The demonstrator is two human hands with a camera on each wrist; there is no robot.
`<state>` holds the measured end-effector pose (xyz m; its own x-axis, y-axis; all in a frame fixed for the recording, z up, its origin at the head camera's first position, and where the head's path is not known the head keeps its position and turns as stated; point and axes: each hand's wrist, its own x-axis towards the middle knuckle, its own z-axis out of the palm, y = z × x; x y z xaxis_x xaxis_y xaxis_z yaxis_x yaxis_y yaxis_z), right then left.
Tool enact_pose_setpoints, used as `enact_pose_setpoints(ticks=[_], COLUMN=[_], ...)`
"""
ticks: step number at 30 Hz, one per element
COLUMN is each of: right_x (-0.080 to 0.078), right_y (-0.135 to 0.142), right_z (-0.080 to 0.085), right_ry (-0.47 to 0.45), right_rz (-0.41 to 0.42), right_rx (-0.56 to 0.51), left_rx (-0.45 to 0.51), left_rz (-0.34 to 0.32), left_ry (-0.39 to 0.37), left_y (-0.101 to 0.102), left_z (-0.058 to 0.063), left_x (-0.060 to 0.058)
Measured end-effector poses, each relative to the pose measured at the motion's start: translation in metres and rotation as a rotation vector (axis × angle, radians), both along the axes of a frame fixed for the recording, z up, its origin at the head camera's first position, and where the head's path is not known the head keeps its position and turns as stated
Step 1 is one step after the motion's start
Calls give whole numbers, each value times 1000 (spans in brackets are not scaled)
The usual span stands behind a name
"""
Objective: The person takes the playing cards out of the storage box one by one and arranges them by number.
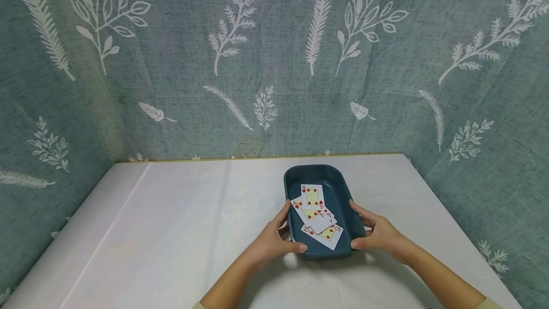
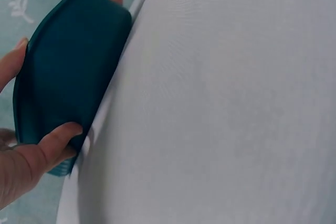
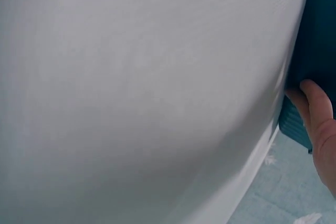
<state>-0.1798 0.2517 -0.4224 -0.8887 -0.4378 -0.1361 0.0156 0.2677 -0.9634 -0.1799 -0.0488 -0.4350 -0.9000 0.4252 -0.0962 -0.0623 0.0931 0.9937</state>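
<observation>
A dark blue-green rectangular tray (image 1: 343, 208) with rounded corners is held between both hands at the right of the middle of the table. My left hand (image 1: 274, 241) grips its left wall, thumb at the near left corner. On the opposite side my right hand (image 1: 383, 238) grips the right wall, thumb near the front corner. Several overlapping playing cards lie inside, among them a four of hearts (image 1: 312, 195) and a diamond card (image 1: 329, 238) nearest me. From the left wrist view, the tray's outer wall (image 2: 73, 51) shows beside the white cloth; whether its base touches cannot be told.
A white cloth (image 1: 171, 232) covers the table, with its wide left part beside the tray. Grey-green fabric walls (image 1: 279, 108) with white leaf prints rise along the back and both sides.
</observation>
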Motion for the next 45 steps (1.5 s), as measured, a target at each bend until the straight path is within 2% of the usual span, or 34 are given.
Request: enact_pose_setpoints(ticks=[19,27,36,39,45], right_x=[-7,-6,-5,-4,-2], right_y=[-21,-22,-19,-19,-19], right_z=[-2,-1,-8,-13,-27], right_ry=[37,-13,10,42,139], right_rz=[25,25,20,22,-32], right_rx=[-14,-28,-99,-127,-133], left_rx=[34,4,11,2,-8], left_rz=[9,10,16,15,9], left_ry=[9,3,21,16,17], left_y=[-24,-24,-25,-27,-30], left_z=[-2,-1,0,0,0], left_x=[2,1,2,2,1])
